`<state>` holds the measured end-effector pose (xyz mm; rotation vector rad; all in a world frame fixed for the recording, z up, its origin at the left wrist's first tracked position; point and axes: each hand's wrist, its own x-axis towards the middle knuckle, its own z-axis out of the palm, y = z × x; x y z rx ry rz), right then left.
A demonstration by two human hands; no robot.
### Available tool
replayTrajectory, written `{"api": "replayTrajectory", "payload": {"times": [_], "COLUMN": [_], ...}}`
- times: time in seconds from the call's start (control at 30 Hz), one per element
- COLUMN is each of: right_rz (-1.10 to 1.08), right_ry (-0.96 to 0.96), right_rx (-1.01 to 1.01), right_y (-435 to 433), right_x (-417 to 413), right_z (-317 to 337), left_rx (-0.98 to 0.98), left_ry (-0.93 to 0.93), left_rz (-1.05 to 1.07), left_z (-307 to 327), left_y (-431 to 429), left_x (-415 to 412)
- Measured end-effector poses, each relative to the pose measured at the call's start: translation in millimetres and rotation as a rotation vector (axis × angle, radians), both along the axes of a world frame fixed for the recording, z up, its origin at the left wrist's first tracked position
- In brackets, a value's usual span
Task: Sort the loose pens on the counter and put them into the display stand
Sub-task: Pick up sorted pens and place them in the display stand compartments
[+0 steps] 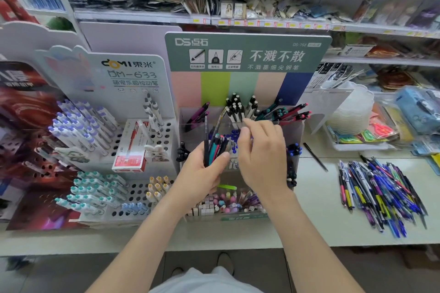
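At the middle of the pale counter (309,209), the display stand (214,88) rises between a white stand (133,74) on its left and a stack of clear trays (350,112) on its right, with shelves (142,15) of packaged goods and yellow price tags behind. Both forearms reach in from below and cover much of the stand's clear front compartments. Its green header reads "DS点石", "DS-758", "不溅不散" and "不溅墨细尖钢笔"; the white stand reads "DOMI 東米" and "DM-633", and a red and white box (128,150) lies on its holed tiers among purple-capped and teal-capped pens. The left hand (202,176) has its fingers and thumb curled round a bundle of pens (215,147), held just in front of the stand; the bundle stands almost upright, long axes running up the picture, upper ends toward the stand. The right hand (262,157) is beside it, fingers curled and fingertips gathered over the blue-capped pens (234,137) in a middle compartment; whether it pinches one I cannot tell. Pens in the rear compartments stand upright or lean outward. The loose pens (381,192) lie flat in a heap well to the right, mostly slanting from far left to near right, and a single black pen (315,157) lies on the same slant between heap and stand
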<state>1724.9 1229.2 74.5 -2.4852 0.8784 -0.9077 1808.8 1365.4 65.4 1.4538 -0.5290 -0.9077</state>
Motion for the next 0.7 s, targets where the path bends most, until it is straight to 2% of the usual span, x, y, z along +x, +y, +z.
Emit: {"api": "replayTrajectory", "payload": {"times": [0.13, 0.23, 0.33, 0.43, 0.5, 0.6, 0.63, 0.7], "right_rz": [0.197, 0.207, 0.240, 0.237, 0.215, 0.161, 0.177, 0.237], "right_ry": [0.037, 0.026, -0.023, -0.164, -0.337, -0.702, -0.741, -0.575], "right_rx": [0.368, 0.455, 0.585, 0.790, 0.877, 1.074, 1.110, 1.130], "right_y": [25, 30, 34, 38, 39, 37, 35, 30], "right_x": [16, 24, 29, 31, 34, 40, 39, 36], "right_z": [14, 12, 15, 27, 33, 43, 45, 46], "left_rx": [0.001, -0.003, -0.003, -0.021, -0.014, -0.016, -0.023, -0.046], "left_ry": [-0.247, -0.291, -0.170, -0.029, 0.028, 0.089, 0.121, 0.248], "left_rz": [-0.048, -0.053, -0.054, -0.111, -0.139, -0.148, -0.127, -0.060], "left_z": [2, 4, 10, 10, 9, 6, 4, 4], "left_y": [4, 8, 19, 31, 39, 49, 51, 53], "left_x": [0, 0, 5, 13, 14, 16, 16, 18]}}
